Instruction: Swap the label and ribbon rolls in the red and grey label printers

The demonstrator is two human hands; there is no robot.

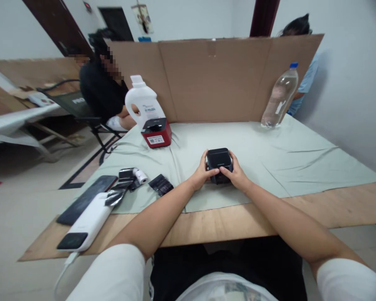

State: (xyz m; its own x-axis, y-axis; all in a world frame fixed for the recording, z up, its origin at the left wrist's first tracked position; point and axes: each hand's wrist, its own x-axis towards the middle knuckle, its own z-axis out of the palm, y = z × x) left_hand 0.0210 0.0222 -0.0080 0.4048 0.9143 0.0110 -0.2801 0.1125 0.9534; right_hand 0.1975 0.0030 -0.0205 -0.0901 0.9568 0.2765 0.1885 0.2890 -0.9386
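Between my two hands is a small black box-shaped device [219, 158] that looks like a mini printer, at the middle of the cloth-covered table. My left hand [202, 172] grips its left side, and the thumb lies across the front. On the opposite side my right hand [237, 172] holds it the same way, with the two thumbs almost meeting. The fingers behind and below the device are partly hidden. To the left lie a small white paper roll [140, 176], a crumpled black wrapper [115, 195] and another black wrapper piece [161, 185].
A red-and-black box device [158, 136] stands before a white jug [144, 100]. At the back right is a clear bottle [280, 100] against a cardboard screen [213, 83]. A dark phone [87, 198] and a cabled white power bank [90, 221] lie front left. Two people sit beyond.
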